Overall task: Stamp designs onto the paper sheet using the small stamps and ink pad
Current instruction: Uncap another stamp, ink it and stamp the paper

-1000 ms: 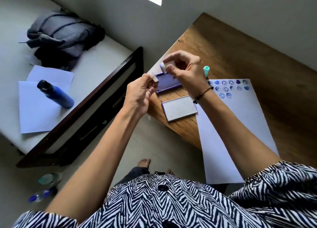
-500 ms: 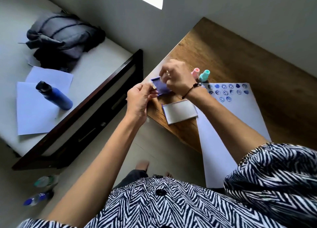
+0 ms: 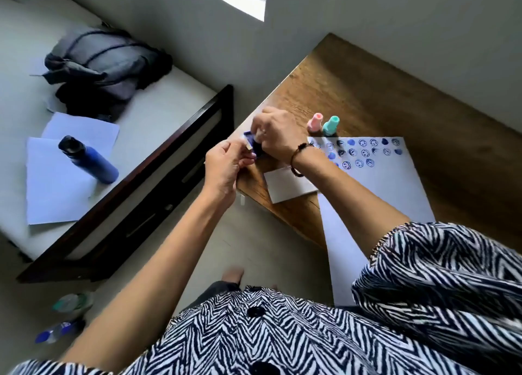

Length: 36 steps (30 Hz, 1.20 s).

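On the wooden table (image 3: pixel 367 92) lies a white paper sheet (image 3: pixel 381 193) with rows of blue smiley prints along its far edge. The blue ink pad (image 3: pixel 250 140) sits open at the table's left corner, mostly covered by my hands. My right hand (image 3: pixel 278 134) is closed on a small stamp and holds it down on the pad. My left hand (image 3: pixel 226 165) pinches a small cream cap (image 3: pixel 248 147) just beside the pad. A pink stamp (image 3: pixel 315 123) and a teal stamp (image 3: pixel 331 125) stand upright behind the sheet.
The ink pad's grey lid (image 3: pixel 285 186) lies on the table between the pad and the sheet. To the left, a bed (image 3: pixel 158 114) carries paper sheets, a blue bottle (image 3: pixel 90 160) and a grey bag (image 3: pixel 104 69). Plastic bottles (image 3: pixel 65 315) lie on the floor.
My right hand has come down from above the pad and now presses the stamp onto it. My left hand has stayed beside the pad with the cap. The pink stamp has come into view.
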Each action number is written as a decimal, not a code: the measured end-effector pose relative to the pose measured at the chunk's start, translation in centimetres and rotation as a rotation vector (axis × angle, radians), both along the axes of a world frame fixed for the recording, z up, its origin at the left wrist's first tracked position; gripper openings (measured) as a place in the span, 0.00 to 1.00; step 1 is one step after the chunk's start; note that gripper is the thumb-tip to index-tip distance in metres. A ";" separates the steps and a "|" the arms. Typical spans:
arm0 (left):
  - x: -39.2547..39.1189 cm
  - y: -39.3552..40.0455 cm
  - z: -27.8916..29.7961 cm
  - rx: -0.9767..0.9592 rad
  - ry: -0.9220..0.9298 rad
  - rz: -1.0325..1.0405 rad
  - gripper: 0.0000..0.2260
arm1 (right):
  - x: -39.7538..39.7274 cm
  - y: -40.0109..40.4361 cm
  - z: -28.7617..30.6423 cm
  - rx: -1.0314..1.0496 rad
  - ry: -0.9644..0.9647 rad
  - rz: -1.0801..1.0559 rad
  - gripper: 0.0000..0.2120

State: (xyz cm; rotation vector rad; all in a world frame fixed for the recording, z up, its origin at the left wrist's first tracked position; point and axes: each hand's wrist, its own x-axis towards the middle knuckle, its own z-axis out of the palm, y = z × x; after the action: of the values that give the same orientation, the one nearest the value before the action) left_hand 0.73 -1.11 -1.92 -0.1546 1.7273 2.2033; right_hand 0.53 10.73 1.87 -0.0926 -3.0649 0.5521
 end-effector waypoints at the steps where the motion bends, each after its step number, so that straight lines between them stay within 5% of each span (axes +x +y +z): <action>1: 0.2 0.2 0.2 -0.002 0.011 -0.001 0.11 | 0.3 0.4 0.3 -0.057 0.021 -0.024 0.11; 6: 3.3 2.1 1.4 -0.073 0.231 -0.110 0.07 | 6.2 4.7 0.5 -0.533 0.435 -0.520 0.06; 10: 8.0 7.3 2.4 -0.271 0.619 -0.471 0.04 | 12.4 11.6 -0.5 -0.757 0.457 -0.842 0.06; 13: 10.4 10.6 2.0 -0.484 0.879 -0.673 0.07 | 13.6 14.9 -1.0 -0.626 0.369 -0.832 0.07; 17: 10.6 11.7 1.0 -0.728 0.909 -0.759 0.10 | 13.0 16.0 -1.5 -0.379 0.257 -0.738 0.07; 21: 10.4 11.7 1.0 -0.724 0.941 -0.732 0.10 | 12.7 15.8 -2.1 -0.114 0.185 -0.661 0.09; 36: 10.4 11.5 0.9 -0.710 0.903 -0.712 0.11 | 12.6 15.5 -2.7 0.134 0.075 -0.594 0.08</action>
State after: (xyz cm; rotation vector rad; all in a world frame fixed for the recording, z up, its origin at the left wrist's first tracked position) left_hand 11.08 10.40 -1.00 1.2487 2.3933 1.0908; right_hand 13.09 26.23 -0.80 -0.9110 -2.7751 0.2992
